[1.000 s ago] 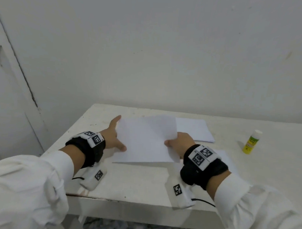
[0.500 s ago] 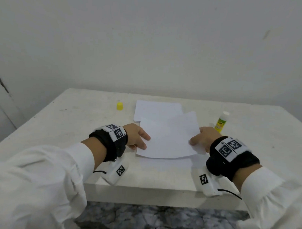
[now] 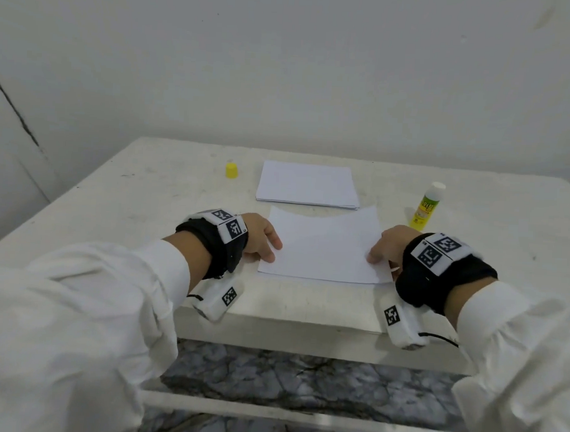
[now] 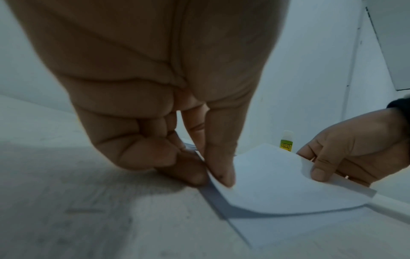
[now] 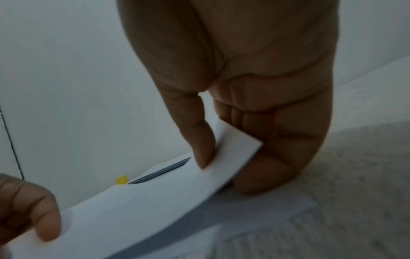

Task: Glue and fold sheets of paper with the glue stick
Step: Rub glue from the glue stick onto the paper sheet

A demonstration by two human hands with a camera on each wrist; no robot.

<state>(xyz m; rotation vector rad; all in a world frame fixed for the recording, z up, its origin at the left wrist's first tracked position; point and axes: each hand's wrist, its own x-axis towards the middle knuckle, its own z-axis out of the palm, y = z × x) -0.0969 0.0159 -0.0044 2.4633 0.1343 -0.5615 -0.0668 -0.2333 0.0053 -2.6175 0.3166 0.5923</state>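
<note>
Head view: the left hand (image 3: 260,239) and right hand (image 3: 387,248) hold one sheet of paper (image 3: 321,246) by its left and right edges, near the front edge of the table (image 3: 132,194). Each hand pinches the sheet between the thumb on top and curled fingers beneath. The sheet sags in the middle and hangs just above the table; another sheet lies flat on the table under it.

The step in hand appears to be laying or folding the sheet into position. To do it well:

1. Keep both pinches level so the sheet stays square to the front edge.
2. Lower the near edge first, then let the far edge settle, so no air bubble or crease forms.
3. Align corners with the sheet beneath before pressing; glued paper probably cannot be shifted cleanly.
4. Release one hand only once the other holds the sheet flat.

The stack of paper (image 3: 307,184) lies at the middle of the table, toward its far edge. The glue stick (image 3: 427,206) stands upright and uncapped toward the right edge, just beyond the right hand. Its yellow cap (image 3: 231,169) stands left of the stack.

The glue stick carries a yellow-and-green label with dark characters that appear to be Korean script; the wording cannot be read. The wrist bands (image 3: 437,253) carry black-and-white square marker codes, with no legible text.
</note>
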